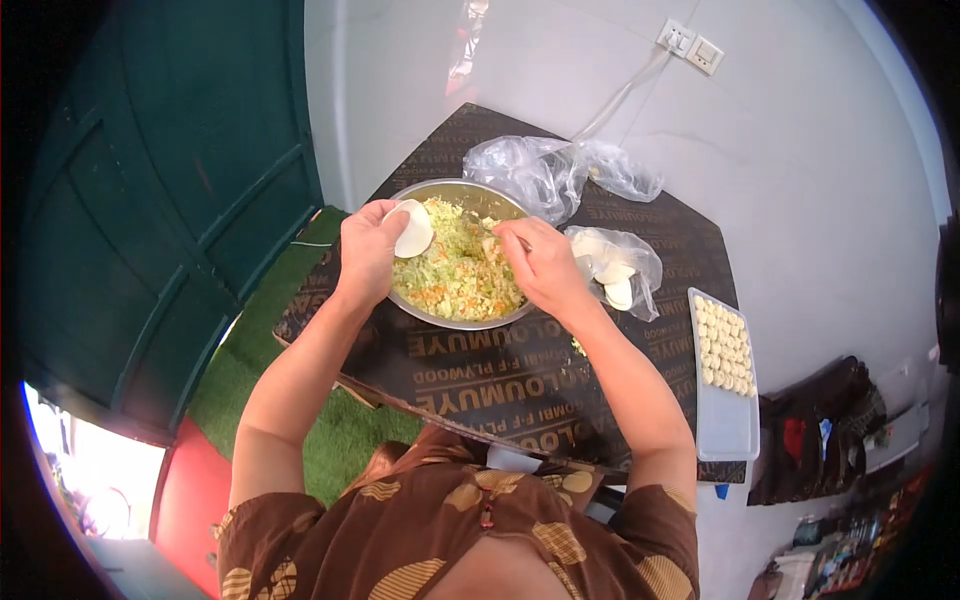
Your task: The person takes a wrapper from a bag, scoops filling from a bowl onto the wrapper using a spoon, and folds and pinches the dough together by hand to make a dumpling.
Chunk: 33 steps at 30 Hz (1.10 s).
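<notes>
My left hand [372,245] pinches a round white dumpling wrapper [413,230] at the left rim of the metal bowl. A large steel bowl [458,324] holds chopped filling [450,275] of pale green shreds with orange bits. Over the bowl's right side, my right hand [540,262] is closed on a thin-handled utensil that looks like a spoon, mostly hidden by the fingers. Its tip is down at the filling. Just right of that hand, an open plastic bag [645,262] has more white wrappers [618,283] in it.
The dark printed plywood table [460,380] carries everything. A pale tray [727,430] with rows of shaped dumplings [724,345] sits at the right edge. Crumpled clear plastic bags [530,170] lie behind the bowl. A wall socket [690,47] with a cable is above.
</notes>
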Tool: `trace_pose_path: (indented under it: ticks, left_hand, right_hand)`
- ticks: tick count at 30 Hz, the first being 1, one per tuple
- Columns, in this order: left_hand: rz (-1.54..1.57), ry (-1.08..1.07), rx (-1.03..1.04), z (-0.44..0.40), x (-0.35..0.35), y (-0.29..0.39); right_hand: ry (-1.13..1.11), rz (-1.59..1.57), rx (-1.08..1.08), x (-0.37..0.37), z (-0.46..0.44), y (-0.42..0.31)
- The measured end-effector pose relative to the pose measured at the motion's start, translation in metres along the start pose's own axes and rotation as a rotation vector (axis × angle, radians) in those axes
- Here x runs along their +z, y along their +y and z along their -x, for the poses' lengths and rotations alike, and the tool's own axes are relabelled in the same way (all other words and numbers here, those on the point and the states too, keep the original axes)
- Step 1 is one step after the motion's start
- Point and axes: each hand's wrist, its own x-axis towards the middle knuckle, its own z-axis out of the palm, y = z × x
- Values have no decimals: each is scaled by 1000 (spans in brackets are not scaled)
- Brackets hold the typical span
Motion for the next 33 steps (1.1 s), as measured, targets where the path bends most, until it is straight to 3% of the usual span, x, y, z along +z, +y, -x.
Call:
trace_pose_path:
  ticks: [6, 11, 15, 17, 20, 28, 33]
  left_hand:
    - [-11, 12, 11, -2, -3, -4]
    - [0, -6, -26, 2, 2, 3]
    - [-12, -25, -1, 1, 1, 0]
    - [-5, -34, -9, 1, 2, 0]
    - [-5, -29, -8, 2, 1, 0]
    - [19, 9, 16, 2, 0, -2]
    - [44, 19, 28, 1, -1, -4]
  right_hand:
    - [-108, 10, 82, 17, -9, 11]
    - [-188, -177, 421, -3, -9, -2]
    - [-178, -189, 451, -6, -16, 5]
    - [-232, -265, 611, 0, -16, 11]
    - [-186, -298, 575, 21, -8, 19]
    - [-153, -363, 606, -6, -14, 27]
    - [-59, -134, 341, 13, -14, 37]
